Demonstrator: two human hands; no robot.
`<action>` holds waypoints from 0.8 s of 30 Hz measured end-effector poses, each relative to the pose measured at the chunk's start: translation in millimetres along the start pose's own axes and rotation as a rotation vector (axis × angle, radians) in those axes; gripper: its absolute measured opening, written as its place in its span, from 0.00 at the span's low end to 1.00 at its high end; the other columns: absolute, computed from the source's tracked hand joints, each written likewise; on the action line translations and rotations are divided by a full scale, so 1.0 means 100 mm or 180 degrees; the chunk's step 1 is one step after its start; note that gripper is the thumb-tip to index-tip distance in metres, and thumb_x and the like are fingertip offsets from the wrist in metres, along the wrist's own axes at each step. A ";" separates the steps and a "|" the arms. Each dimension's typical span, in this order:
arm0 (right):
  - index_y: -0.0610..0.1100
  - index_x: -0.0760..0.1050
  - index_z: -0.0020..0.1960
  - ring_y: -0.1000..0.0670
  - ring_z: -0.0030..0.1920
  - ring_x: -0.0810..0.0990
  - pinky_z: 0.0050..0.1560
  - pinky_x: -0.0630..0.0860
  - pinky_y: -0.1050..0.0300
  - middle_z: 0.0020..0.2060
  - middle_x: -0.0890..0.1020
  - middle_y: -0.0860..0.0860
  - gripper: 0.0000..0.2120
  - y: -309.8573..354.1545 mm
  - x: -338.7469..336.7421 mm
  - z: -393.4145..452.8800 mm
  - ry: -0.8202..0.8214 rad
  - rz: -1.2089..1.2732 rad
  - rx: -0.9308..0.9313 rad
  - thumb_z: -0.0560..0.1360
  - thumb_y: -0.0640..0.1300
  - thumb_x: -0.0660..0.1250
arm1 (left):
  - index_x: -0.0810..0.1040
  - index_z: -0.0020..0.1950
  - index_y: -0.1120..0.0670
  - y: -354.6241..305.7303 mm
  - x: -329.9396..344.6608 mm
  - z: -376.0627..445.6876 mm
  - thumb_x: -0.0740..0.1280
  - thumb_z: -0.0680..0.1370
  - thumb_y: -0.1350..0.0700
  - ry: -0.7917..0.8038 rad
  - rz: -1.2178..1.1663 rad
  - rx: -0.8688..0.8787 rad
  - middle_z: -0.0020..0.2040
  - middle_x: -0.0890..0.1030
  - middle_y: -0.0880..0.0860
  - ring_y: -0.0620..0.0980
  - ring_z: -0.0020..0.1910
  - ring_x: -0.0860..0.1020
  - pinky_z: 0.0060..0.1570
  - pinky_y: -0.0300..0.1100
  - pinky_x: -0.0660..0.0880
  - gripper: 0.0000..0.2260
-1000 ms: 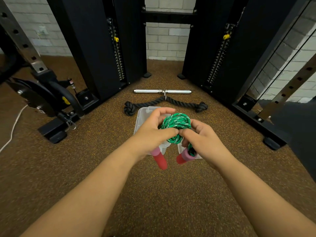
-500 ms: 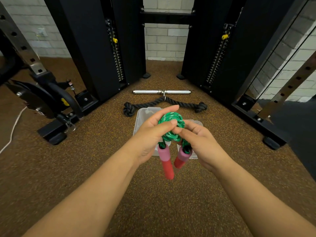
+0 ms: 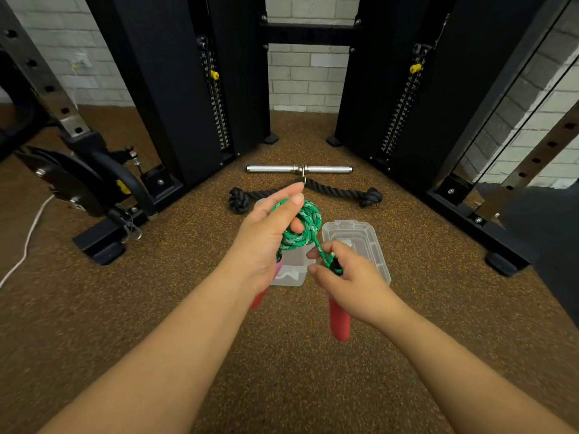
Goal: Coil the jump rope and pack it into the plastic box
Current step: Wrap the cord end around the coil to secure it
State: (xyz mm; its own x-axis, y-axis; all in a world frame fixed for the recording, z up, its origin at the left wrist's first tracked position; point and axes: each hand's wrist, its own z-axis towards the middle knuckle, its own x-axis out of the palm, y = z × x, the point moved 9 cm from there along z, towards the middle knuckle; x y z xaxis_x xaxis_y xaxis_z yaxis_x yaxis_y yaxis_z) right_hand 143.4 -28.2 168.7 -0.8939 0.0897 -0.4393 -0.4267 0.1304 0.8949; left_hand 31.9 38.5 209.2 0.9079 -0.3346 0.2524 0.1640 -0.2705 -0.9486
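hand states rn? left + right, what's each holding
Left hand: closed on the green rope coil, with one red handle showing below it.
Right hand: closed on the other handle, rope end pinched at its top.

Since a second ago we have drawn our right hand (image 3: 351, 277) down toward lower right, pulling one red foam handle (image 3: 340, 321) and a strand away from the green braided coil (image 3: 302, 228), which our left hand (image 3: 266, 242) has raised toward frame centre.

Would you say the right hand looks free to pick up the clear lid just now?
Probably not: the right hand is closed around a red handle of the jump rope, though the lid lies unobstructed right beside it.
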 end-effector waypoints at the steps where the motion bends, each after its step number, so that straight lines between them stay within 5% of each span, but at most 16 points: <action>1: 0.54 0.73 0.53 0.62 0.32 0.74 0.36 0.71 0.68 0.37 0.77 0.58 0.07 0.04 0.00 -0.01 -0.0047 -0.0234 -0.0109 0.76 0.48 0.66 | 0.81 0.56 0.46 0.01 -0.02 0.00 0.69 0.75 0.48 -0.0080 -0.0085 -0.0038 0.28 0.71 0.46 0.45 0.33 0.71 0.42 0.42 0.69 0.11; 5: 0.51 0.73 0.57 0.69 0.33 0.72 0.33 0.67 0.73 0.35 0.72 0.61 0.08 0.21 0.04 -0.08 -0.0054 -0.0508 -0.0351 0.77 0.47 0.64 | 0.80 0.56 0.53 -0.02 -0.16 0.02 0.68 0.74 0.44 -0.0450 -0.0112 0.0010 0.25 0.69 0.46 0.44 0.28 0.68 0.40 0.42 0.67 0.16; 13: 0.56 0.69 0.63 0.64 0.30 0.74 0.36 0.68 0.64 0.28 0.76 0.68 0.17 0.21 0.18 -0.07 0.0049 0.0039 -0.0100 0.76 0.47 0.65 | 0.78 0.53 0.44 -0.16 -0.23 -0.02 0.65 0.77 0.46 -0.0714 0.0379 0.0428 0.27 0.75 0.45 0.46 0.38 0.75 0.51 0.48 0.72 0.07; 15: 0.56 0.68 0.66 0.65 0.38 0.76 0.42 0.72 0.62 0.38 0.78 0.65 0.20 0.29 0.21 -0.09 0.0076 -0.0115 -0.0240 0.75 0.48 0.66 | 0.78 0.53 0.44 -0.18 -0.26 -0.02 0.66 0.76 0.47 -0.0759 0.0301 0.0457 0.27 0.76 0.45 0.46 0.39 0.76 0.51 0.46 0.73 0.07; 19: 0.55 0.65 0.69 0.59 0.61 0.74 0.64 0.72 0.54 0.61 0.75 0.58 0.29 0.35 0.26 -0.09 0.0144 -0.0034 -0.0269 0.70 0.57 0.69 | 0.78 0.52 0.48 -0.26 -0.13 -0.05 0.65 0.77 0.47 -0.0469 0.0523 0.0603 0.26 0.71 0.47 0.43 0.28 0.70 0.35 0.38 0.71 0.08; 24: 0.54 0.56 0.74 0.59 0.63 0.74 0.55 0.75 0.65 0.64 0.74 0.53 0.37 0.54 0.16 -0.07 0.0451 0.1622 -0.0410 0.73 0.37 0.70 | 0.75 0.57 0.52 -0.40 0.13 -0.16 0.59 0.80 0.47 0.0003 0.1120 0.1015 0.35 0.74 0.53 0.45 0.31 0.72 0.29 0.36 0.71 0.12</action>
State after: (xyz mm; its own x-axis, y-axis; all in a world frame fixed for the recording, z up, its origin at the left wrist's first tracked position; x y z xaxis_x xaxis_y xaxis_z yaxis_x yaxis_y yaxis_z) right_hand 105.4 -26.6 210.6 -0.9979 -0.0252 0.0597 0.0602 -0.0177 0.9980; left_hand 31.3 30.2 253.3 0.9292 -0.3572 -0.0948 -0.0431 0.1500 -0.9878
